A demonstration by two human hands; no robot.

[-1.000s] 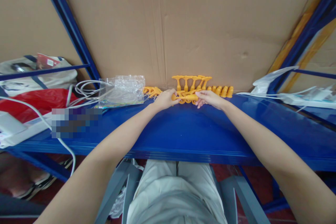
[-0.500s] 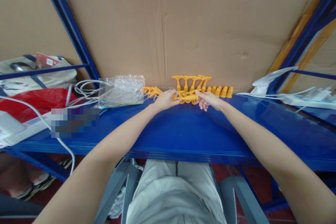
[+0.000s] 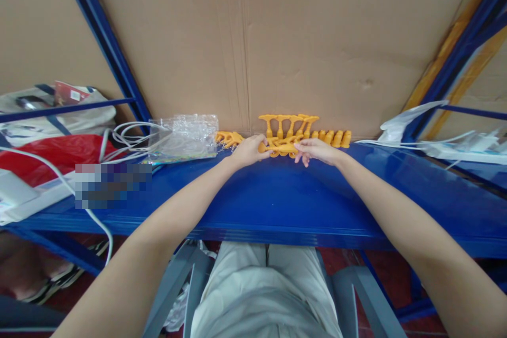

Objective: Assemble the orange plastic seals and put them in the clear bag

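At the back of the blue table, my left hand (image 3: 249, 152) curls its thumb and fingers around the left end of a yellow-orange plastic piece (image 3: 284, 148). Its right end lies between the thumb and forefinger of my right hand (image 3: 320, 151), whose other fingers hang loosely curled. Other yellow parts with rings lie close behind and below, so the held piece's outline is hard to make out. T-shaped yellow parts (image 3: 280, 125) stand in a row behind my hands. Short yellow cylindrical parts (image 3: 336, 139) line up to the right. Left of my left hand sit yellow pieces with small metal chains (image 3: 229, 139).
A clear plastic bag (image 3: 186, 137), white cables (image 3: 129, 137), a red bag (image 3: 59, 153) and a white power strip (image 3: 35, 202) are on the left. A cardboard panel (image 3: 301, 37) rises behind the blue table (image 3: 269, 198). On the right are more white cables (image 3: 396, 143) and a blue post (image 3: 447, 71).
My right hand has shifted slightly at the right end of the yellow piece, its fingertips now lower and closer together. The piece seems turned a little. My left hand stays in place.
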